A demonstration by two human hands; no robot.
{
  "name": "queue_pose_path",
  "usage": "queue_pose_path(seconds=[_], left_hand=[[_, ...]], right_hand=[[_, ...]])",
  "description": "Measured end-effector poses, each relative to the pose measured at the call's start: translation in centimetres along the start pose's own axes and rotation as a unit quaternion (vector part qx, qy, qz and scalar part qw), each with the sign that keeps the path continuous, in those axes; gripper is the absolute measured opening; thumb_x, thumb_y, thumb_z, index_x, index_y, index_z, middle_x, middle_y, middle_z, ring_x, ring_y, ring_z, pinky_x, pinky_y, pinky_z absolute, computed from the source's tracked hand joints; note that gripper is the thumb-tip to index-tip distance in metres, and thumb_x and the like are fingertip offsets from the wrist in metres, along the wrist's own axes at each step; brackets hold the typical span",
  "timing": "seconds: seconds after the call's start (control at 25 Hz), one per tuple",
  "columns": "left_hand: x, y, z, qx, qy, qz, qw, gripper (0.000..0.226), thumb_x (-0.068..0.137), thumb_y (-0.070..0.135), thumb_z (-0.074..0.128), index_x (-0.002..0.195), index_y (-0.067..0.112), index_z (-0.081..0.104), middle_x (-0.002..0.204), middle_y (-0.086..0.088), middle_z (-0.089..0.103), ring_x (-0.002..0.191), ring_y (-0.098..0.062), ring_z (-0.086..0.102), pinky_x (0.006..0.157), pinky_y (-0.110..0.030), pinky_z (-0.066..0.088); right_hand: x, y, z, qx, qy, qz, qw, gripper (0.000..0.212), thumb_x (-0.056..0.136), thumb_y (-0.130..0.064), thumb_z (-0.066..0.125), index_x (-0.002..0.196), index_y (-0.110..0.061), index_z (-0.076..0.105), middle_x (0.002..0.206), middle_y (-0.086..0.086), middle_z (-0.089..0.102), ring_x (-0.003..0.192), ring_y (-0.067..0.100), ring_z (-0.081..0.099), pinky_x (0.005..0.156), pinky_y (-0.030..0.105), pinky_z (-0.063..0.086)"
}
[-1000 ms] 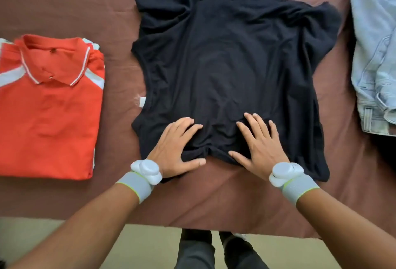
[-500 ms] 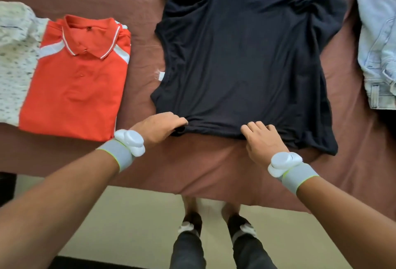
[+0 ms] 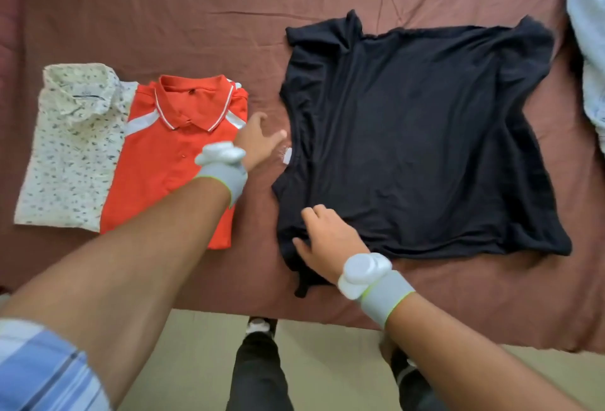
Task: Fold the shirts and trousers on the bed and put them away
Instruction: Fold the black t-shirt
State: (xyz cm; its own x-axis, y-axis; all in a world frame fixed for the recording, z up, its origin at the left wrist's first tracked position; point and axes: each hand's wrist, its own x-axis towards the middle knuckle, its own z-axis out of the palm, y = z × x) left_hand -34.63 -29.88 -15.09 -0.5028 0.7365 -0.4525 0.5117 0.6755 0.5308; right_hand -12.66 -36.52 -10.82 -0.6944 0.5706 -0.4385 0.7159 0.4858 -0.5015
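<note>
Matt black cloth shirt point(image 3: 419, 135)

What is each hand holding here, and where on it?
The right hand grips the black shirt at its near left hem corner. The left hand holds nothing; it hovers open over the bed beside the shirt's left edge.

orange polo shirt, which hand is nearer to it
Left. The left hand hovers by the orange polo shirt's right edge; the right hand rests on the black shirt, farther off.

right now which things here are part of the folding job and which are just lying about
Part of the job:
black shirt, unfolded
orange polo, folded
patterned shirt, folded
pale denim garment
left hand
right hand

Just there:
bed sheet
wristbands
</note>
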Motion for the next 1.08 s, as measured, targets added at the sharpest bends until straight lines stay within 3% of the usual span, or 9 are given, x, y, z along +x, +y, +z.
queue_pose_path(seconds=[0.16,0.28,0.36,0.44,0.6,0.68,0.8,0.88,1.08], left_hand=[[8.8,3.0,-0.3,-0.039,-0.009,-0.055,0.998,0.087,0.082,0.053,0.07,0.146,0.005,0.035,0.147,-0.015,0.044,0.136,-0.03,0.042,0.112,-0.035,0.033],[12.5,3.9,2.3,0.032,-0.004,0.035,0.999,0.056,0.084,0.048,0.068,0.122,0.008,0.059,0.126,-0.012,0.062,0.118,-0.029,0.056,0.093,-0.031,0.04],[12.2,4.0,2.9,0.059,0.005,0.116,0.991,0.037,0.09,0.038,0.061,0.112,0.008,0.065,0.116,-0.012,0.068,0.111,-0.031,0.059,0.085,-0.033,0.039],[12.3,3.1,1.0,0.032,0.049,0.121,0.991,0.035,0.093,0.033,0.056,0.115,0.007,0.063,0.118,-0.015,0.067,0.112,-0.035,0.057,0.087,-0.036,0.036],[12.4,-1.4,-4.0,0.079,0.065,0.134,0.986,0.029,0.091,0.032,0.058,0.103,0.006,0.06,0.106,-0.02,0.067,0.102,-0.04,0.058,0.079,-0.041,0.039],[11.8,-1.6,-4.1,0.064,0.048,0.142,0.987,0.034,0.091,0.034,0.059,0.112,0.007,0.057,0.113,-0.018,0.065,0.108,-0.038,0.056,0.084,-0.04,0.039],[9.7,0.5,-2.2,0.093,0.078,0.234,0.965,0.065,0.084,0.036,0.065,0.139,0.011,0.041,0.14,-0.014,0.047,0.131,-0.035,0.039,0.105,-0.041,0.031],[7.8,1.5,-0.5,0.16,0.093,0.296,0.937,0.079,0.081,0.036,0.066,0.148,0.013,0.031,0.151,-0.012,0.034,0.139,-0.034,0.029,0.111,-0.045,0.025],[1.7,8.6,8.2,0.097,-0.13,0.386,0.908,0.067,0.085,0.031,0.07,0.143,0.013,0.04,0.146,-0.006,0.042,0.134,-0.028,0.036,0.106,-0.048,0.039]], right_hand=[[5.6,-3.3,3.0,-0.058,0.073,0.083,0.992,0.042,0.087,-0.046,0.06,0.109,-0.014,0.045,0.107,0.004,0.046,0.096,0.023,0.048,0.065,0.035,0.039],[9.3,-2.7,5.5,-0.139,0.146,0.164,0.966,0.033,0.074,-0.035,0.073,0.088,-0.016,0.05,0.083,0.001,0.051,0.07,0.021,0.05,0.056,0.032,0.028],[9.8,-2.6,6.1,-0.161,0.167,0.141,0.962,0.027,0.068,-0.017,0.075,0.077,-0.018,0.05,0.069,0.0,0.049,0.057,0.022,0.046,0.054,0.031,0.023],[9.5,-3.9,6.8,-0.128,0.165,0.093,0.974,0.028,0.067,-0.012,0.074,0.079,-0.018,0.049,0.069,0.001,0.051,0.056,0.025,0.049,0.053,0.032,0.025],[10.6,-9.1,7.0,-0.01,0.108,0.083,0.991,0.013,0.086,-0.013,0.06,0.094,-0.014,0.05,0.085,0.006,0.056,0.072,0.03,0.056,0.057,0.036,0.032],[10.9,-9.2,6.6,0.024,0.057,0.096,0.993,0.013,0.096,-0.023,0.047,0.101,-0.012,0.05,0.095,0.008,0.056,0.083,0.032,0.055,0.064,0.039,0.032],[8.6,-5.4,4.4,0.004,0.126,0.124,0.984,0.031,0.091,-0.042,0.044,0.101,-0.015,0.054,0.094,0.004,0.058,0.084,0.029,0.056,0.066,0.039,0.043],[6.6,-0.8,2.5,0.005,0.164,0.171,0.972,0.036,0.089,-0.041,0.045,0.11,-0.014,0.056,0.102,0.005,0.059,0.093,0.03,0.055,0.072,0.043,0.048],[-0.8,13.1,-2.8,-0.045,0.157,0.311,0.936,0.05,0.089,-0.029,0.057,0.135,-0.012,0.047,0.138,0.009,0.045,0.122,0.033,0.045,0.088,0.047,0.047]])
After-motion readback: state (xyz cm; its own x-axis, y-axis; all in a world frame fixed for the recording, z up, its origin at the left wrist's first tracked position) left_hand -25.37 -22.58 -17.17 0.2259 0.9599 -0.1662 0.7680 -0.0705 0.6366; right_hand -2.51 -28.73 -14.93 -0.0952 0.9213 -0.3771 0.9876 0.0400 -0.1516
